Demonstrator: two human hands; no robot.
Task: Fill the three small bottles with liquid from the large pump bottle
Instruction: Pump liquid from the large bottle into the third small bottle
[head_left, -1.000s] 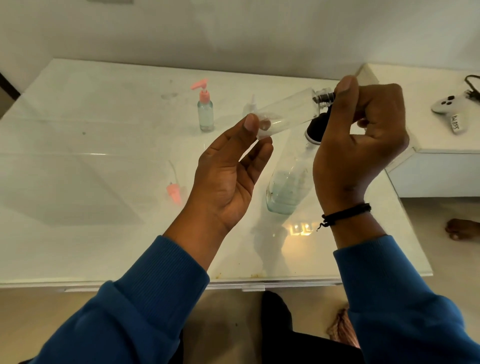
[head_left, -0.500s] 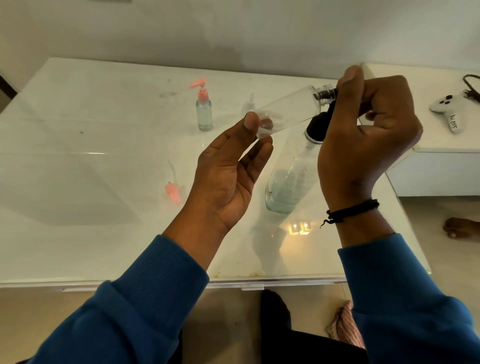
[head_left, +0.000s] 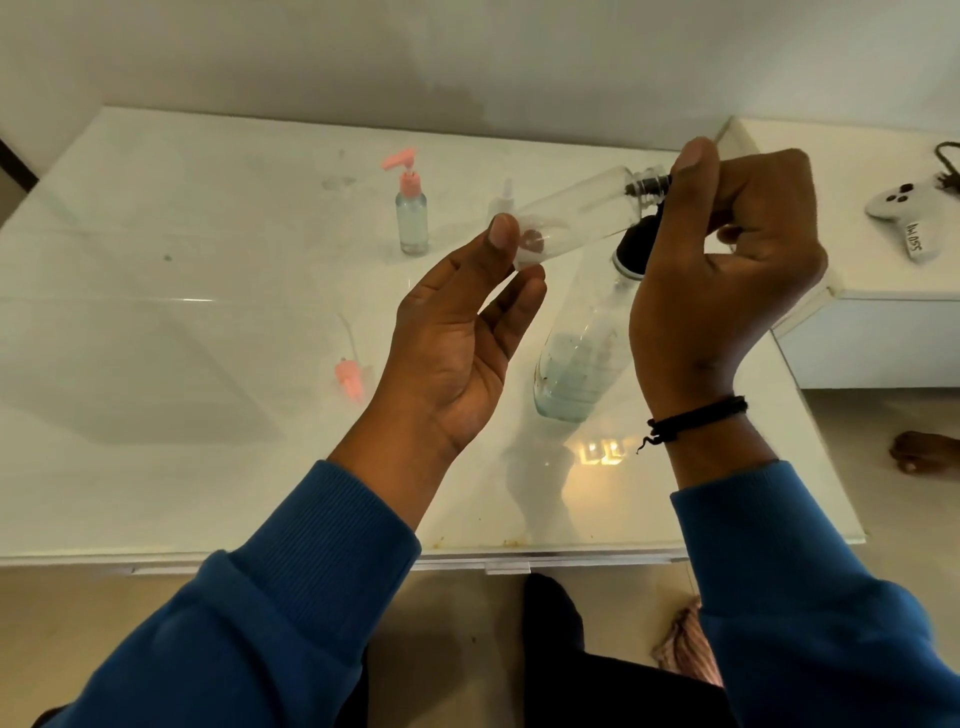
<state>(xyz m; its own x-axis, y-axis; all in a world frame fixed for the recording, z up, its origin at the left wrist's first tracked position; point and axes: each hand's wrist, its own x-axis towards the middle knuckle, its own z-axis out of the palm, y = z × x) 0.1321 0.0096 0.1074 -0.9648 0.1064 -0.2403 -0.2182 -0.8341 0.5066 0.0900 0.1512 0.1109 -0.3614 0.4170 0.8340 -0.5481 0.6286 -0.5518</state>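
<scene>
While your left hand (head_left: 457, 332) is pinching the base of the small clear bottle (head_left: 571, 215) between thumb and fingertips, you're holding it tilted in the air above the white table (head_left: 182, 364), its neck raised toward your right hand (head_left: 727, 270). That hand is curling around the black pump nozzle (head_left: 649, 183) at the bottle's mouth. The bottle is looking transparent and nearly empty, hanging over the large pump bottle (head_left: 576, 364).

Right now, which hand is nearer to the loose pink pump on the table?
Left. The left hand hovers just right of the pink pump; the right hand is farther right, beyond the big bottle.
</scene>
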